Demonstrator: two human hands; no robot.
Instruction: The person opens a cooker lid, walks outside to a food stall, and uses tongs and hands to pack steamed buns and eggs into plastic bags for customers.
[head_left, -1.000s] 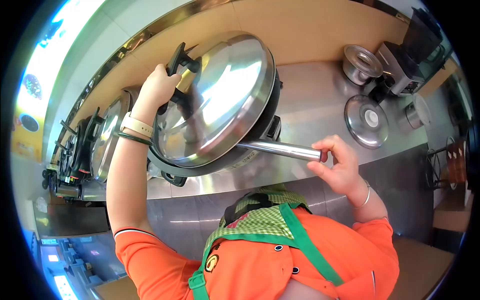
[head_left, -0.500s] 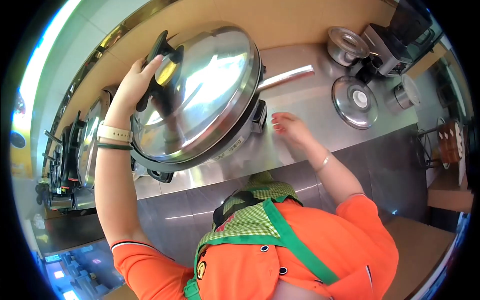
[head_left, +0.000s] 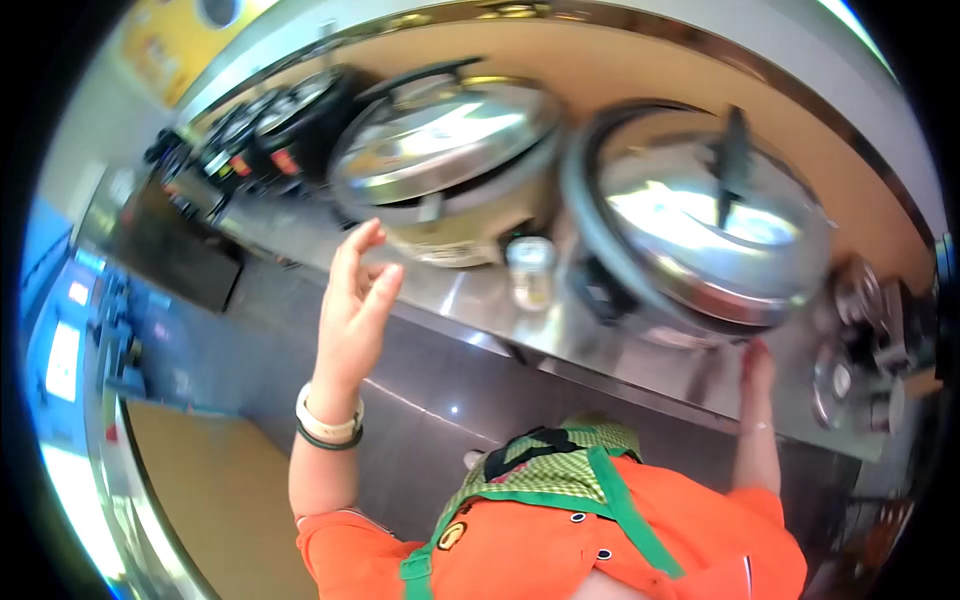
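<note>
My left hand point(head_left: 358, 310) is raised with its fingers apart and nothing in it, just in front of the middle large cooker point(head_left: 465, 250). That cooker carries a domed steel lid point(head_left: 465, 125) with a black handle. At the lower edge of the right-hand cooker point(head_left: 595, 275) is my right hand point(head_left: 757, 375), blurred, its fingers too smeared to read. A shiny lid point(head_left: 690, 235) with an upright black handle point(head_left: 732, 165) lies over the right-hand cooker. Between the two cookers stands a small clear container point(head_left: 530, 272) with a pale top.
Several dark cookers point(head_left: 300, 110) line the counter at the left. Small steel pots point(head_left: 858, 290) and a round lid point(head_left: 830, 385) are at the far right. The steel counter's front edge point(head_left: 640, 385) runs before me, above a dark floor point(head_left: 440, 440).
My left hand has let go of the right-hand cooker's lid handle and moved left. My view has swung left, bringing the middle cooker into sight. The lid now lies lower over its cooker.
</note>
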